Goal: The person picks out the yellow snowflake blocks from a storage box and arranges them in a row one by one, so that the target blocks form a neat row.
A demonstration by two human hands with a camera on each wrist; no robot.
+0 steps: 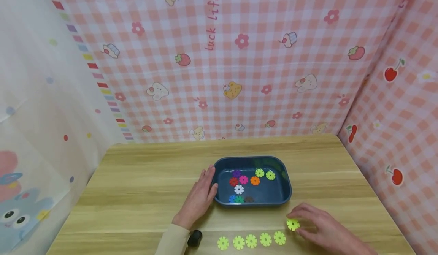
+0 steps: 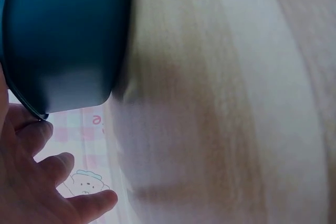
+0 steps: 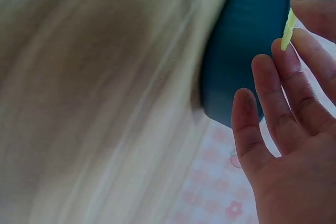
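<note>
My right hand point(image 1: 316, 224) pinches a yellow-green notched plastic disc point(image 1: 292, 224) between thumb and fingertips, just off the tray's front right corner. In the right wrist view that disc point(image 3: 289, 29) shows edge-on, and the other fingers are spread. My left hand point(image 1: 198, 196) rests against the left side of a dark blue tray point(image 1: 253, 203), fingers extended along it and thumb at the rim. Inside the tray lie several discs: purple, red, pink, orange, white point(image 1: 238, 189), blue, green, brown and two yellow-green. In front, several yellow-green discs point(image 1: 251, 241) form a row on the table.
The wooden table point(image 1: 137, 194) carries the tray near its middle. A pink checked cloth point(image 1: 239, 68) hangs behind it and another on the right. A white patterned cloth point(image 1: 41, 95) hangs on the left. A black band point(image 1: 195, 238) sits at the left wrist.
</note>
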